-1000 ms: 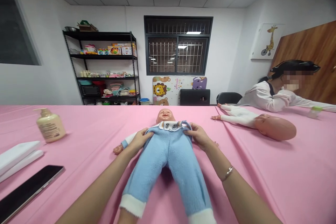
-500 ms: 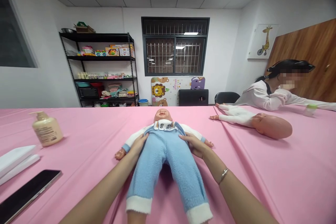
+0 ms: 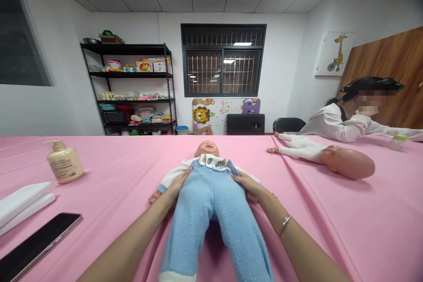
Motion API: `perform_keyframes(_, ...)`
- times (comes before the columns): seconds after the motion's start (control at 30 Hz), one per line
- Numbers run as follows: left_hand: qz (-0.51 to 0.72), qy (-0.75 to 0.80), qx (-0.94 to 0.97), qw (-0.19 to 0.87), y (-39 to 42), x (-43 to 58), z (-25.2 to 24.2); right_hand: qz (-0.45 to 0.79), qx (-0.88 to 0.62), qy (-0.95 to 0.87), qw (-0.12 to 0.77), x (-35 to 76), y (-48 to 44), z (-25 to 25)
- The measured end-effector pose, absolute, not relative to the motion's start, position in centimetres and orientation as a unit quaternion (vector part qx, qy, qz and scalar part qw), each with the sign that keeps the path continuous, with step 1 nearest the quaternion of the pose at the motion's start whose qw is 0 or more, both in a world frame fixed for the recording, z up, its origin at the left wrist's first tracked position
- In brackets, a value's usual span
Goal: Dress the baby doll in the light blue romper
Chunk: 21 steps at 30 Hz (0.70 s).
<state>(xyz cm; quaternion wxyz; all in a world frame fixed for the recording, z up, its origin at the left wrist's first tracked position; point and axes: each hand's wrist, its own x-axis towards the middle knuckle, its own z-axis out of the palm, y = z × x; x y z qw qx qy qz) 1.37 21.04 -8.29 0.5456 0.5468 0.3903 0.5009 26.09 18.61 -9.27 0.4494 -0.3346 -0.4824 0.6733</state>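
"Left hand (image 3: 175, 187) doing what?"

"It's pressing flat against the blue fleece trousers (image 3: 211, 211) of a baby doll (image 3: 207, 152), fingers spread, and the right hand (image 3: 251, 187) is doing the same on the other side, the two apart with the doll between them."

"Where's the doll lying?"

"Face up on the pink tablecloth (image 3: 109, 194), legs pointing towards the person."

"Any writing?"

"A pump bottle (image 3: 65, 163) is standing off to the left with a label, but the print is too small to read. A phone (image 3: 38, 246) is lying near it, and a second doll (image 3: 348, 163) is lying off to the right."
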Motion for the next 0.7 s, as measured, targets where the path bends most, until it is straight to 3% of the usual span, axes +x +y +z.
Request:
perform_keyframes(0.13, 0.39, 0.365, 0.615, 0.58, 19.3, 0.7, -8.5, 0.682, -0.347, -0.479, 0.431, 26.4, 18.3, -8.9)
perform_keyframes(0.23, 0.327, 0.374, 0.671, 0.55, 19.0, 0.4, -8.1, 0.674, -0.365, -0.49, 0.415, 27.0, 18.2, -8.6)
perform_keyframes(0.33, 0.303, 0.37, 0.695, 0.538, 19.2, -0.3, -7.5, 0.648, -0.389, -0.543, 0.366, 28.0, 18.2, -8.1)
perform_keyframes(0.43, 0.32, 0.33, 0.658, 0.596, 19.3, -1.4, -7.0, 0.607, -0.397, -0.6, 0.338, 29.1, 18.2, -7.3)
perform_keyframes(0.7, 0.414, 0.307, 0.583, 0.628, 19.1, -0.1, -6.4, 0.611, -0.299, -0.497, 0.539, 28.8, 18.6, -7.3)
